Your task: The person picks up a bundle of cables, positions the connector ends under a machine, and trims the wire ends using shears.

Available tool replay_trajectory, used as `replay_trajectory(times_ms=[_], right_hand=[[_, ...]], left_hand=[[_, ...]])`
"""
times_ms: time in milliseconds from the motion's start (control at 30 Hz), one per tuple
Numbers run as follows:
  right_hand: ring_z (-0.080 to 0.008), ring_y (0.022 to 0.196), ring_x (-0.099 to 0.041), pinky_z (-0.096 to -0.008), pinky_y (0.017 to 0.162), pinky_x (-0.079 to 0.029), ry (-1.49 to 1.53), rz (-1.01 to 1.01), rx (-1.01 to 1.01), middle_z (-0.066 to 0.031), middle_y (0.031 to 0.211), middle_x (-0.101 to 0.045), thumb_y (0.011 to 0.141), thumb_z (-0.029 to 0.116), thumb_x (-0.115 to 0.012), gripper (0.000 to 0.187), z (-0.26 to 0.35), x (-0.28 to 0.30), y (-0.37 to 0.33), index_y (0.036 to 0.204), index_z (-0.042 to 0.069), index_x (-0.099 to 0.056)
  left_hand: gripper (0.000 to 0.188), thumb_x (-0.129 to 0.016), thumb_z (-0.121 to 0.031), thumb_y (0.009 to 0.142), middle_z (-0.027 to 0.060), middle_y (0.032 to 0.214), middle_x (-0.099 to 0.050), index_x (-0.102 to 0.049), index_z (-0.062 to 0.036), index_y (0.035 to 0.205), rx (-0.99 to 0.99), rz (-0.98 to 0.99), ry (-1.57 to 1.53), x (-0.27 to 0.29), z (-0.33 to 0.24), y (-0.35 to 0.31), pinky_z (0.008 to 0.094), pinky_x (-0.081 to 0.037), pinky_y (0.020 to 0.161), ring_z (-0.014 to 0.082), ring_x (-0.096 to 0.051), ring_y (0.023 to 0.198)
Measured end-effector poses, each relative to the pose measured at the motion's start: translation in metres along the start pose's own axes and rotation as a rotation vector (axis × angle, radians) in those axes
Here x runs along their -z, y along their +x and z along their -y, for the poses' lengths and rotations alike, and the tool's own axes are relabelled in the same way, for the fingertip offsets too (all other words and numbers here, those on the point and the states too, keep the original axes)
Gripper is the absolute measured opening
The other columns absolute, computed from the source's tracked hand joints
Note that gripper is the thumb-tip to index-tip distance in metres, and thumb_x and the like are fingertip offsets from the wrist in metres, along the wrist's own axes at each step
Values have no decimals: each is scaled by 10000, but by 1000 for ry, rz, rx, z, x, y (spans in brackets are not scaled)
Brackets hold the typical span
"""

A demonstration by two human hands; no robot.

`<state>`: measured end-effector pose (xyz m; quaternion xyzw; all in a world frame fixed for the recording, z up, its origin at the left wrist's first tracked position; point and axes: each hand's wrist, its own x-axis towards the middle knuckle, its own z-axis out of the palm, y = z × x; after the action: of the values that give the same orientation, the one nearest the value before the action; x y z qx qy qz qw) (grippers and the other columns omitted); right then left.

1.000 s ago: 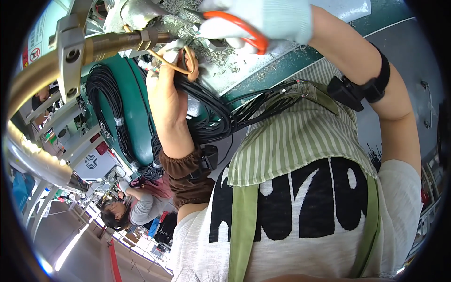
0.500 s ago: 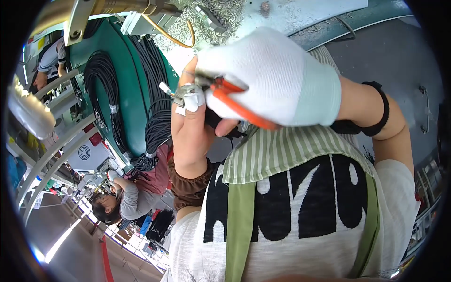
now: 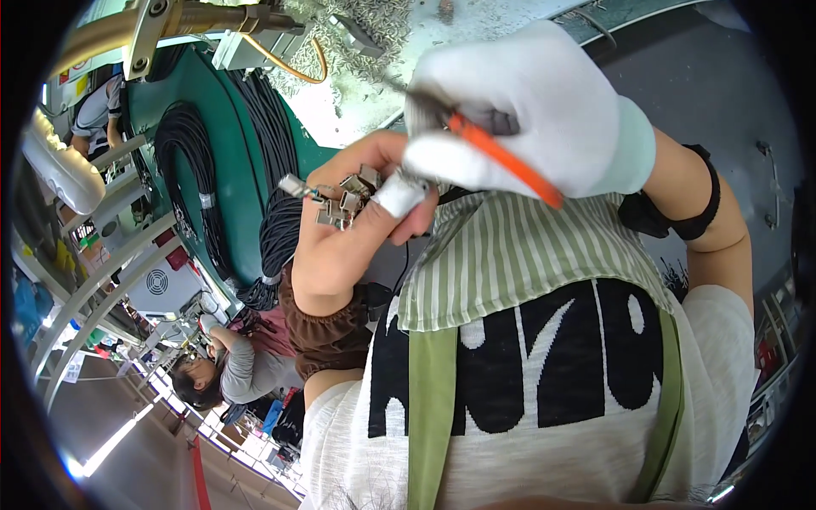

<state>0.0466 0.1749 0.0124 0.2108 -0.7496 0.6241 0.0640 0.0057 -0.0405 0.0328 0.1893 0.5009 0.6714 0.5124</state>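
My right hand (image 3: 552, 110), in a white glove, grips orange-handled pliers (image 3: 506, 157). Their dark jaws are blurred and point up and left, above my left hand. My bare left hand (image 3: 331, 259) is curled around several small metal cable connectors (image 3: 347, 204), and a short wire end with a metal plug (image 3: 294, 186) sticks out to the left. White tape (image 3: 399, 196) is wrapped round the left thumb. The gloved fingers are close to this thumb; whether they touch it I cannot tell.
Many small pale metal pieces (image 3: 387, 25) lie scattered on the bench, near a small metal block (image 3: 355, 36). Bundled black cables (image 3: 189, 170) hang over a green surface (image 3: 234, 144). A brass-coloured bar (image 3: 204, 21) crosses the top left. Another person (image 3: 251, 365) works at the lower left.
My right hand and the pliers have moved up and right, away from the left fingers. My left hand has turned, and the metal connectors in it show more.
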Motion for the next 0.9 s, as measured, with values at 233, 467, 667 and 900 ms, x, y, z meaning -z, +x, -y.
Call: replay_trajectory(times_ms=[233, 467, 667, 900], right_hand=[[-101, 408, -510, -230, 405, -412, 482, 102, -598, -38, 522, -562, 908, 282, -566, 308, -2, 1, 4, 782, 5, -619], [-113, 393, -519, -245, 381, -415, 528, 193, -518, -47, 508, -554, 921, 265, -550, 303, 3, 5, 3, 800, -5, -616], [-123, 397, -525, -273, 379, -425, 681, 214, -376, -47, 562, -575, 885, 257, -609, 254, -19, 3, -12, 801, 17, -609], [-175, 460, -554, -272, 428, -428, -419, -198, 207, -39, 609, -565, 766, 195, -713, 171, -12, -21, -4, 855, 79, -624]], left_hand=[[311, -587, 155, 744, 151, 898, -632, -558, 38, 1031, -709, -699, 1073, -22, 28, 14, 270, -509, 613, 176, -628, 748], [435, -625, 145, 632, 183, 884, -617, -569, 6, 1041, -772, -378, 1480, -8, 18, 4, 279, -509, 570, 249, -629, 694], [351, -645, 101, 693, 128, 841, -607, -572, -16, 1016, -681, -322, 1101, -9, 23, 1, 231, -446, 501, 175, -584, 622], [176, -586, 27, 843, -13, 788, -545, -559, -25, 1009, -298, -812, 271, -34, 6, 11, 159, -341, 512, 28, -457, 631]])
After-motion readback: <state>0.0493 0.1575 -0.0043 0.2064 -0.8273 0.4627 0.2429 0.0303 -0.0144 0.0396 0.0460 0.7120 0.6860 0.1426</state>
